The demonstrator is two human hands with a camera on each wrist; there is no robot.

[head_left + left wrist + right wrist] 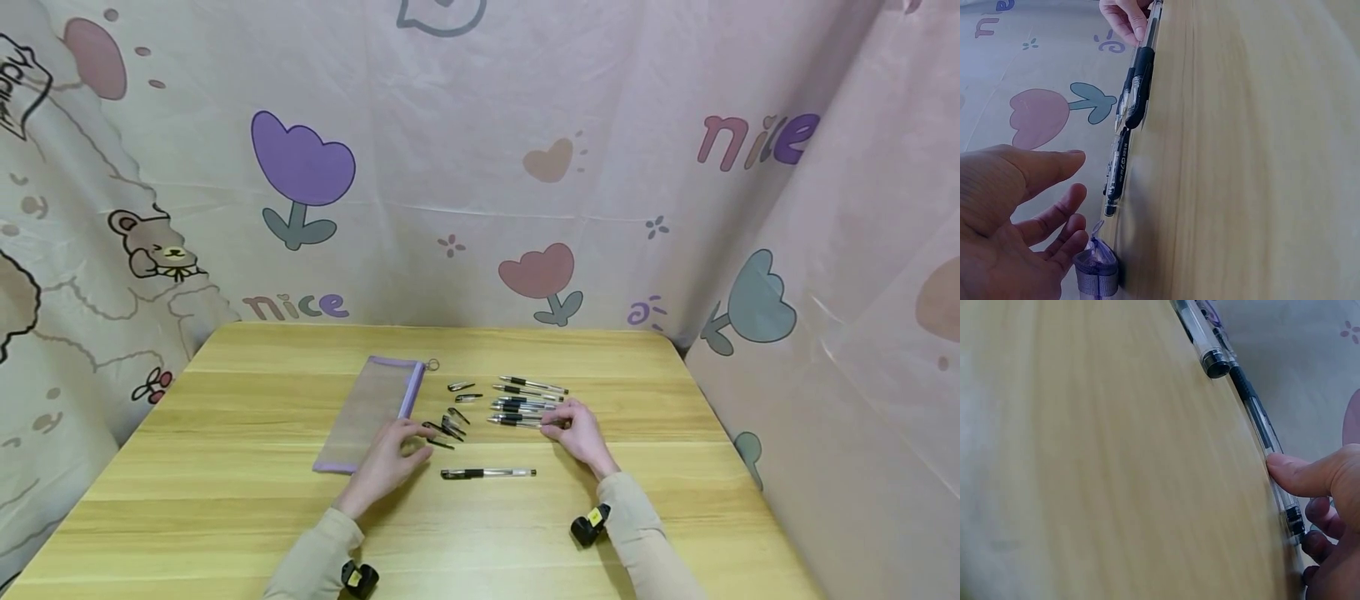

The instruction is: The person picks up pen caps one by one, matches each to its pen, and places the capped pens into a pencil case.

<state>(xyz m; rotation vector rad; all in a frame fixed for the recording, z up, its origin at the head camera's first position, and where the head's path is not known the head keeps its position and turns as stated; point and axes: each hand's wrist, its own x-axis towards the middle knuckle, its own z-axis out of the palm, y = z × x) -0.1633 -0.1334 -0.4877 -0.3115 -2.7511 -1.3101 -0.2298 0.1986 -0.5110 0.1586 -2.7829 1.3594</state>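
My right hand (576, 429) pinches the back end of a clear-barrelled gel pen (1257, 419) with a black grip. That pen is the nearest in a row of uncapped gel pens (528, 385) whose tips point left. My left hand (390, 457) has its thumb and fingers apart, fingertips close to a loose group of black pen caps (453, 427). In the left wrist view, nothing lies between those fingers (1054, 215). A capped gel pen (487, 473) lies crosswise between the hands, nearer to me.
A mesh pouch (363, 400) with purple edging lies at the left, partly behind the left hand, its zipper ring (432, 365) at the far corner. Two more caps (468, 397) lie left of the pen row. A printed curtain (450, 167) borders the wooden table (247, 400).
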